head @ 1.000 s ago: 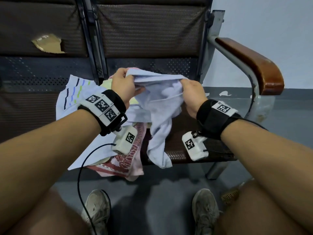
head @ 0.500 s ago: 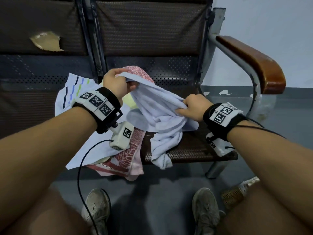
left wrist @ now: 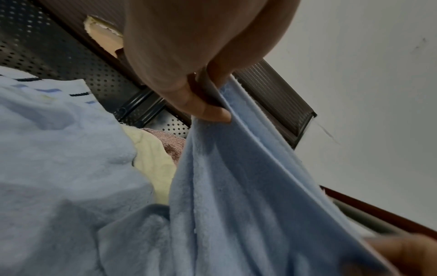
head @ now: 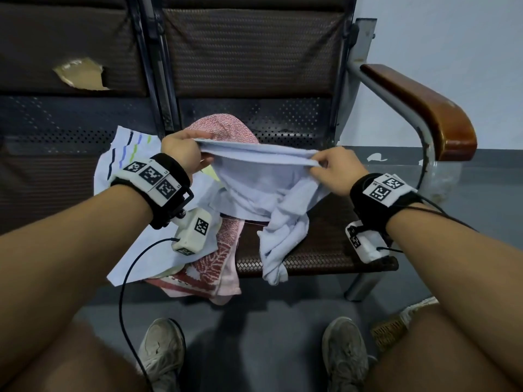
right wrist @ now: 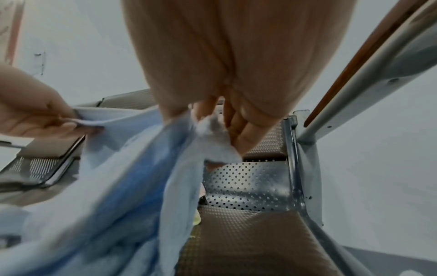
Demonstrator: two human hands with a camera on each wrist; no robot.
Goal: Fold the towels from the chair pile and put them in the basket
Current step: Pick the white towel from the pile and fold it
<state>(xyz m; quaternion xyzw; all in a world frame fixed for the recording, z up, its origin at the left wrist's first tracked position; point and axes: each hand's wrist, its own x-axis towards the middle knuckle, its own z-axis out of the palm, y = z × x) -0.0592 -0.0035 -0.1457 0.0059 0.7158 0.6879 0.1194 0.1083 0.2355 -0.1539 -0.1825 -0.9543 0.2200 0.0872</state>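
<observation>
**A:** Was there a basket, and was anything in it?

**B:** Only a brown woven corner (head: 389, 332) showed at the lower right of the head view, behind the person's leg. Whether it was the basket, and what it held, could not be told.

**A:** How did the towel look?

**B:** The light blue towel (head: 263, 176) was held up in the middle of the frame. The left hand (head: 184, 152) pinched one end of its top edge between thumb and curled fingers; the right hand (head: 336, 172) pinched the other end the same way. The edge ran nearly level between them, and the rest hung bunched and twisted, its lowest end draped past the front of the seat.

**A:** What lay under it?

**B:** A pile on the chair seat (head: 317, 256): a white towel with coloured stripes (head: 127, 154) at centre left, a pink towel (head: 226, 131) behind the blue one, a red-patterned towel (head: 223, 250) hanging over the seat's front, and a pale yellow cloth (left wrist: 153, 160) between them.

**A:** And the room?

**B:** A dark metal bench with a perforated back, a torn patch (head: 79, 73) at upper left, a wooden armrest (head: 424, 108) at right, a pale wall and a grey floor (head: 268, 335).
</observation>
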